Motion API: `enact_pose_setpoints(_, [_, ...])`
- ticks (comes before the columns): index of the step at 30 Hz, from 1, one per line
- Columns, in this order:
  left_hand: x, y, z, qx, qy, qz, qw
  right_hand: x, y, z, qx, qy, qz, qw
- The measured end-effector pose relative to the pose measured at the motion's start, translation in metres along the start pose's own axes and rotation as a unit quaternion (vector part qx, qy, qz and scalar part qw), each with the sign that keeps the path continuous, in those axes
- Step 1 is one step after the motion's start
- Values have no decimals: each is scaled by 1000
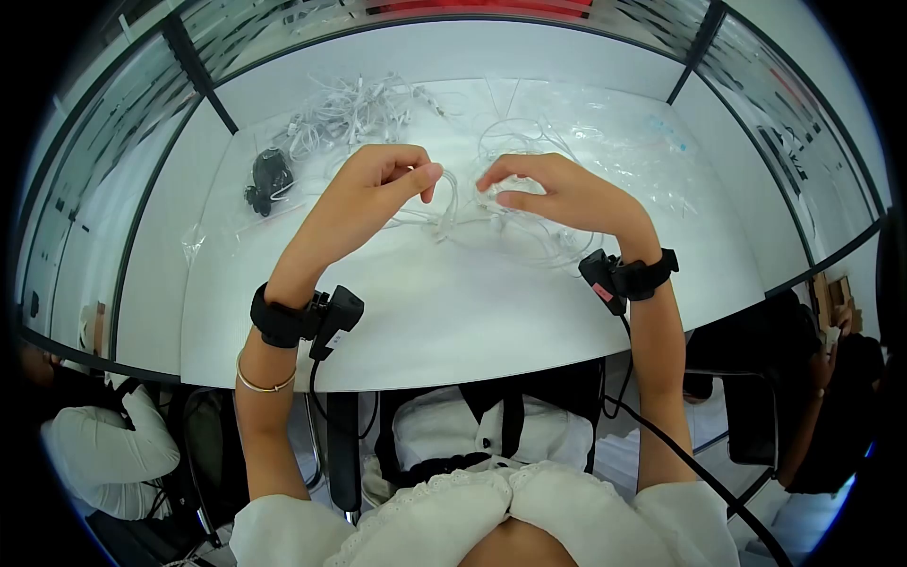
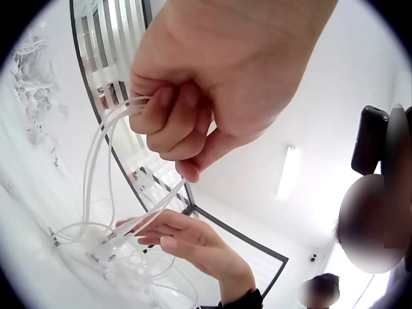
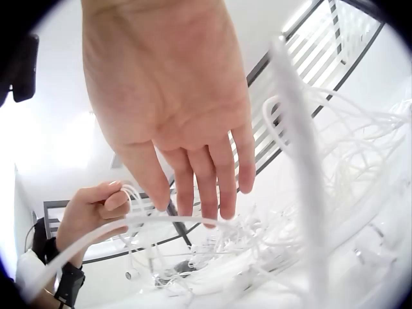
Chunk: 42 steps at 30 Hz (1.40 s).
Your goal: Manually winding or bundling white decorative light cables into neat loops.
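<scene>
My left hand grips a looped bundle of thin white cable in its curled fingers. In the left wrist view the strands run out on both sides of the fist and hang towards the table. Nearby on the right, my right hand has its fingers extended and thumb apart, with nothing gripped. It hovers beside a loose tangle of white cables on the white table. In the right wrist view its palm faces the camera, and a blurred white strand passes close to the lens.
A large heap of white cables lies at the back left, with a black bundled item beside it. Clear plastic sheeting covers the back right. Low partitions enclose the table, and other people sit at both sides.
</scene>
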<state>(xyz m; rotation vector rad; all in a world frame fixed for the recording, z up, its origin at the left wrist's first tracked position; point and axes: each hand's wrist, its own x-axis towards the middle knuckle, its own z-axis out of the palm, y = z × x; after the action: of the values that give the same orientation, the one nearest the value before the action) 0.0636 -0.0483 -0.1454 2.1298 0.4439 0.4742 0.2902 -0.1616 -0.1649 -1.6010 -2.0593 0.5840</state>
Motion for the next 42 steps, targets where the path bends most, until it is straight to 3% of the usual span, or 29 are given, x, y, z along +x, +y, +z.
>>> enact_pose_setpoints(4, [5, 10, -1, 25, -22, 32, 999, 12, -17, 10, 129, 176, -132, 967])
enact_pose_setpoints(7, [16, 8, 6, -15, 3, 109, 994, 19, -35, 7, 196, 88, -66, 975])
enact_pose_setpoints(12, [24, 26, -10, 54, 13, 69, 996, 23, -40, 3, 283, 167, -3, 944])
enact_pose_setpoints(15, [22, 30, -9, 47, 10, 47, 998, 20, -37, -6, 246, 198, 24, 949])
enact_pose_setpoints(17, [20, 31, -7, -3, -1, 49, 999, 14, -44, -17, 307, 310, 36, 899])
enact_pose_setpoints(21, [22, 26, -17, 16, -5, 33, 999, -12, -30, -70, 411, 325, -154, 838])
enact_pose_setpoints(23, [24, 22, -23, 12, 10, 40, 999, -35, -21, -109, 399, 402, -177, 805])
enact_pose_setpoints(25, [25, 20, -31, 4, 33, 33, 999, -58, -14, -141, 457, 380, -233, 770])
enact_pose_setpoints(26, [26, 13, -34, 30, 57, 66, 996, -68, -11, -152, 448, 388, -223, 774])
enact_pose_setpoints(31, [1, 34, -53, -28, -40, 63, 997, -108, 11, -169, 395, 432, -111, 803])
enact_pose_setpoints(35, [-13, 36, -58, -77, -93, 15, 993, -123, 32, -160, 481, 410, -72, 772])
enact_pose_setpoints(36, [-14, 29, -58, -84, -99, -11, 991, -128, 46, -162, 539, 315, -120, 772])
enact_pose_setpoints(39, [-21, 12, -55, -94, -86, -63, 990, -138, 65, -160, 578, 340, -123, 732])
enact_pose_setpoints(42, [-29, -3, -46, -119, -81, -96, 985, -140, 86, -158, 621, 271, -108, 727])
